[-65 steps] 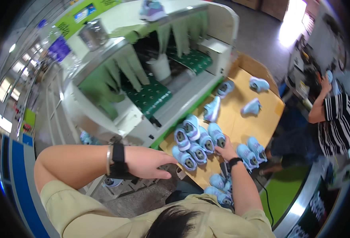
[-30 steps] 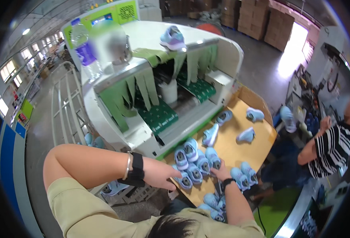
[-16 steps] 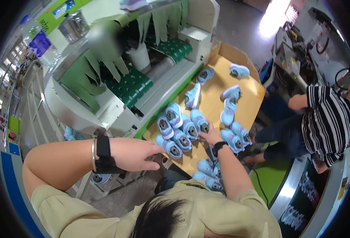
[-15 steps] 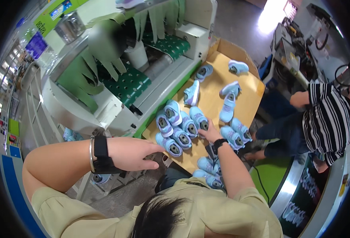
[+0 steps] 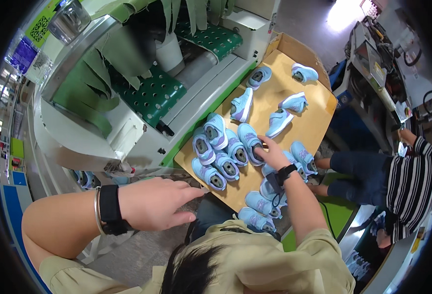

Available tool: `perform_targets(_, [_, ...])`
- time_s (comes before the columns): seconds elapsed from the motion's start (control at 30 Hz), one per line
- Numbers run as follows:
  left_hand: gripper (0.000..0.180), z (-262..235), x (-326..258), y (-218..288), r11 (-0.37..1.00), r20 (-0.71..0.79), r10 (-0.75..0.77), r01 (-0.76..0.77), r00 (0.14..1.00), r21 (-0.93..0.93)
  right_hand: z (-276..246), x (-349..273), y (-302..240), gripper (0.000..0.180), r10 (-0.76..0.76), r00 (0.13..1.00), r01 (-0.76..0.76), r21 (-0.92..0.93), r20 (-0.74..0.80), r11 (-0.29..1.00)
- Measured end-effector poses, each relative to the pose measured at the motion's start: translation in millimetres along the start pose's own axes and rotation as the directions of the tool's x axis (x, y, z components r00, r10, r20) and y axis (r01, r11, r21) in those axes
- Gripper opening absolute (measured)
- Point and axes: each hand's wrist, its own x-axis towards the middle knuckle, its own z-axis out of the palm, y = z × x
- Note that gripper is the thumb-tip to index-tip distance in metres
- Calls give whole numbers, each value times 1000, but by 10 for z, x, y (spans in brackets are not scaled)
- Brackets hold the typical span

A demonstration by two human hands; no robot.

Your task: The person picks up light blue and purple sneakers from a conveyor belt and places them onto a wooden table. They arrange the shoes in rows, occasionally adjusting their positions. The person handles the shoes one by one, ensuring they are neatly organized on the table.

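Head view: right hand (image 5: 271, 153) grips blue shoe (image 5: 252, 142) w/ others crowding; left hand (image 5: 155, 203) open, empty.

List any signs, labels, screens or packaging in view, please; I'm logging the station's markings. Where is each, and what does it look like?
Green sign: top left on the machine, slanted rectangle, yellow-green with a black square code pattern.
Purple sheet: just below that sign, glossy bluish-purple rectangle in a clear sleeve.
Cardboard tray: right of the conveyor, shallow open brown box holding light blue shoes; the right hand rests on one.
No screen clearly shows.
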Motion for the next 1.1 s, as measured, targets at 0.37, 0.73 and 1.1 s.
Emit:
perform_targets(0.37, [55, 41, 4, -83, 999, -53, 41, -42, 998, -7, -1362, 1312, 892, 82, 311, 915, -317, 18, -256, 948])
perform_targets(0.73, [55, 19, 11, -46, 1000, -33, 26, -26, 999, -17, -960, -206, -144, 51, 13, 983, 1, 76, -184, 997])
perform_targets(1.1, [57, -4, 11, 7, 1000, -18, -5, 5, 1000, -12, -269, -1146, -600, 52, -549, 730, 493, -243, -407, 836])
